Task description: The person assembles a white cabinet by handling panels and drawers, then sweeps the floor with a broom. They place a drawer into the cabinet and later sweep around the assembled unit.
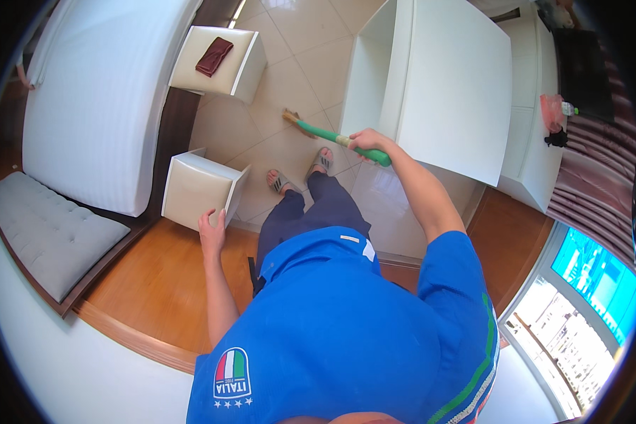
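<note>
My right hand (369,143) is closed round the green handle of a short broom (316,131). The broom slants across in front of me, and its brown bristles reach down toward the floor tiles, left of the handle. On the left, my left hand (213,230) is at the near edge of a cream-topped stool (198,189) with white sides. Its fingers are apart and hold nothing; whether they press on the stool I cannot tell.
Farther off stands a second cream-topped stool (240,67) with a folded dark red cloth (214,56) on it. A bed with a white mattress (92,106) lines the left. To the right stands a large white cabinet (456,92). My sandalled feet are on beige tiles (261,113).
</note>
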`<state>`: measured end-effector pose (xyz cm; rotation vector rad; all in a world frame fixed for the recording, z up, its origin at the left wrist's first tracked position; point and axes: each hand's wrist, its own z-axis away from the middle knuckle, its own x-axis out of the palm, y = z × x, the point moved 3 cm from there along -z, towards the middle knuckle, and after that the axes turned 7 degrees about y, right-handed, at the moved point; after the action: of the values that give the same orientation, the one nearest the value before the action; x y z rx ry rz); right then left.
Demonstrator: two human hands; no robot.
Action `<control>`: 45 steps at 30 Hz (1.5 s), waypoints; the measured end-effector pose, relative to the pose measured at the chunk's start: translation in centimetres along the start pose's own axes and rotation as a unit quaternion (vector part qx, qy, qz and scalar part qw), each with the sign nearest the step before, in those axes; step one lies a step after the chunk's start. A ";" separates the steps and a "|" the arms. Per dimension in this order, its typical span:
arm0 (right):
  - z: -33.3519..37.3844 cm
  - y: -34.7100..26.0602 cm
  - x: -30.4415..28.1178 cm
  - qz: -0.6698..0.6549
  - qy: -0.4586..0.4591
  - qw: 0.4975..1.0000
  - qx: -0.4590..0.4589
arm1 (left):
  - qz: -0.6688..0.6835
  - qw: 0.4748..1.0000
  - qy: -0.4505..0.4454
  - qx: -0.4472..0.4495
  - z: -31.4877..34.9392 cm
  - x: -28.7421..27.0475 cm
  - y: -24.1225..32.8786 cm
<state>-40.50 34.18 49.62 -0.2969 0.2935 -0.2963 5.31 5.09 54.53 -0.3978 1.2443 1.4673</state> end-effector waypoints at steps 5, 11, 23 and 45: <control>-7.3 -0.9 -2.3 0.090 0.067 0.994 0.013 | -0.053 0.998 -0.026 0.015 0.5 0.0 1.6; -5.8 0.0 -0.5 0.055 0.303 0.943 -0.127 | -0.062 0.991 -0.058 0.108 -0.6 1.1 10.6; 13.4 11.6 6.6 -0.323 0.079 0.943 0.006 | -0.073 0.942 -0.149 0.291 -10.6 7.4 29.6; -8.2 -10.7 12.0 -0.949 0.020 0.315 0.006 | -0.129 0.859 -0.313 0.384 -34.7 7.0 38.5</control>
<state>-34.73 18.52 42.69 -0.5004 -0.2138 -2.7591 -43.44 -13.92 53.46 0.4200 1.0687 0.6737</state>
